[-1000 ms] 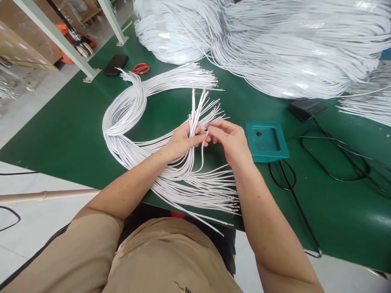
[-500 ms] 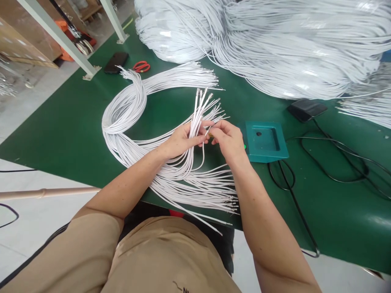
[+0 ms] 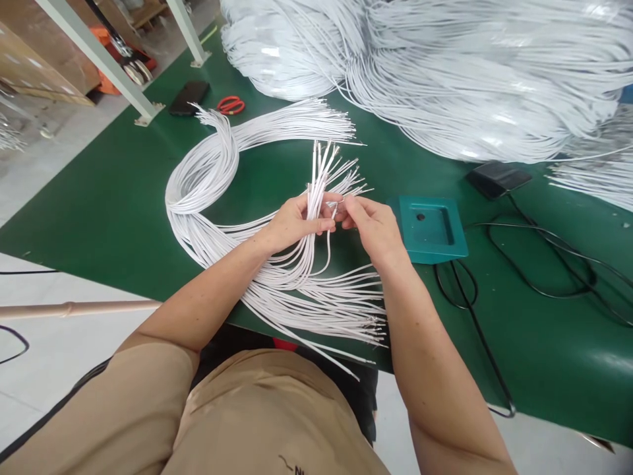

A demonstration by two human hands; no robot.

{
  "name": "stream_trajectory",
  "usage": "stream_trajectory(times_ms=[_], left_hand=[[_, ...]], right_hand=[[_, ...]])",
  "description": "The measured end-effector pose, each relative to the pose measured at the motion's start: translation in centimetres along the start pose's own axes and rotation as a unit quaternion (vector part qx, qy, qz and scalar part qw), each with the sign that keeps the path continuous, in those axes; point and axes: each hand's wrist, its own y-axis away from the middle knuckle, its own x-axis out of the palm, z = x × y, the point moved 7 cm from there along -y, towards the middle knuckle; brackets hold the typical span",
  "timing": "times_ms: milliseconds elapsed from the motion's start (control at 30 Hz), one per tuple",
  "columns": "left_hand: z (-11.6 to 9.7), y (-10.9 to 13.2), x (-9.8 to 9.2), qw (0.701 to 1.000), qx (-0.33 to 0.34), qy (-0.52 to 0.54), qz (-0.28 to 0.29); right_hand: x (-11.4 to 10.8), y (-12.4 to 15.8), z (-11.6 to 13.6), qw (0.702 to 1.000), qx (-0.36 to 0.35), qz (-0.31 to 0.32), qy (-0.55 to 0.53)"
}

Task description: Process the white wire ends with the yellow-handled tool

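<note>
In the head view, my left hand is closed around a small bunch of white wires, whose ends stand up above the fingers. Just to its right, my right hand pinches with thumb and fingertips at a thin, light piece too small to make out. One single wire curves up from below to the gap between both hands. Beneath my forearms lies a large looped bundle of white wires, its loose ends fanned out to the right. Some fingertips are hidden behind the bunch.
A teal tray sits right of my right hand. Beyond it are a black pedal-like box and black cables. Big heaps of white wire cover the table's back. Red-handled scissors and a black flat object lie back left.
My right hand has shifted slightly right, its fingertips now at a thin light piece rather than beside the single wire's end. My left hand keeps the bunch, its wire tips slightly shifted.
</note>
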Motion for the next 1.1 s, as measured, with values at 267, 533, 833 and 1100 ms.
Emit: stream_trajectory(times_ms=[267,533,833,1100], left_hand=[[-0.2,0.1,-0.4,0.998,-0.006,-0.032,-0.047],[0.3,-0.1,-0.1,0.999,-0.029,0.027,-0.011],[0.5,-0.2,-0.2,0.999,-0.029,0.034,-0.005],[1.1,-0.3,0.0,0.991,-0.084,0.105,-0.011]], right_hand=[[0.2,0.3,0.4,0.998,-0.025,0.002,0.057],[0.6,0.8,1.9,0.922,-0.200,-0.021,0.332],[-0.2,0.5,1.2,0.982,-0.081,-0.006,0.173],[1.3,0.8,1.8,0.901,-0.201,0.007,0.384]])
